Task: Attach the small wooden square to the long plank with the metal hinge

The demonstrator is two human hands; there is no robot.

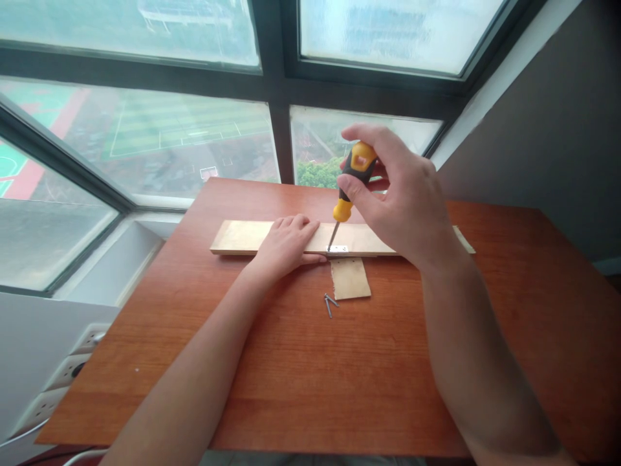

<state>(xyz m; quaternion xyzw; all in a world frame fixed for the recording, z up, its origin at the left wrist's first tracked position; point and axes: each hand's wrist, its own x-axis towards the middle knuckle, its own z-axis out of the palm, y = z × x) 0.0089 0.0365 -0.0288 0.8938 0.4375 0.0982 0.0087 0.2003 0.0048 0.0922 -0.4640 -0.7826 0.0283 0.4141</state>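
My right hand (402, 188) grips a yellow and black screwdriver (358, 162), forefinger reaching over the top of its handle. The shaft slants down, and its tip meets a small silver metal plate (341, 248) at the front edge of a long pale wooden board (242, 237). On that board lies my left hand (287, 241), fingers across the top face and thumb along the front edge. Below the metal plate, a small square piece of thin wood (352, 279) with one ragged side lies close to the board. A few loose screws (330, 304) rest beside it. My right forearm hides part of the board's right end.
Everything lies on a reddish-brown wooden table (310, 382). Large dark-framed windows (279, 97) stand behind it, with a grey wall (543, 129) at the right. Another pale wood piece (464, 239) shows past my right wrist. Power sockets (63, 375) and cables are at the lower left.
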